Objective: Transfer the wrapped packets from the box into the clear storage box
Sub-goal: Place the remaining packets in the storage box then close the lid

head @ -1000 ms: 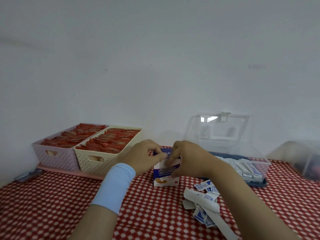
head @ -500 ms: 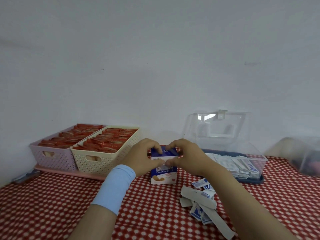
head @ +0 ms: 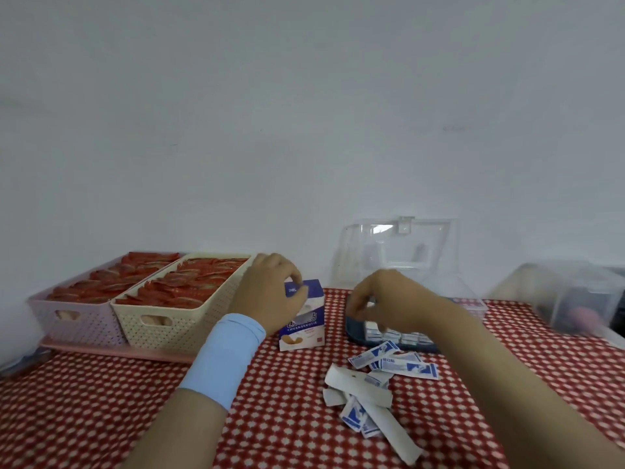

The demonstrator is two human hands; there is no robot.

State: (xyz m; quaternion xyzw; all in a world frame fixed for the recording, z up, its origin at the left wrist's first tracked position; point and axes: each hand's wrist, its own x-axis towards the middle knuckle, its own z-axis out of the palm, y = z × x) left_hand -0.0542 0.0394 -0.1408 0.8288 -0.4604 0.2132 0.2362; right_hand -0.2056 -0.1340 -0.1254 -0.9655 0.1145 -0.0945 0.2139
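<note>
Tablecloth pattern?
Red with small white checks, tablecloth, clearest in head view.

Even soft light, blurred edges, glare on clear lid (head: 399,231).

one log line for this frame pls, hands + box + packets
left hand on small box | right hand over clear storage box | loose packets on tablecloth

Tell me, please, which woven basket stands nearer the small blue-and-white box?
The cream basket; the lilac basket stands beyond it, farther from the box.
</note>
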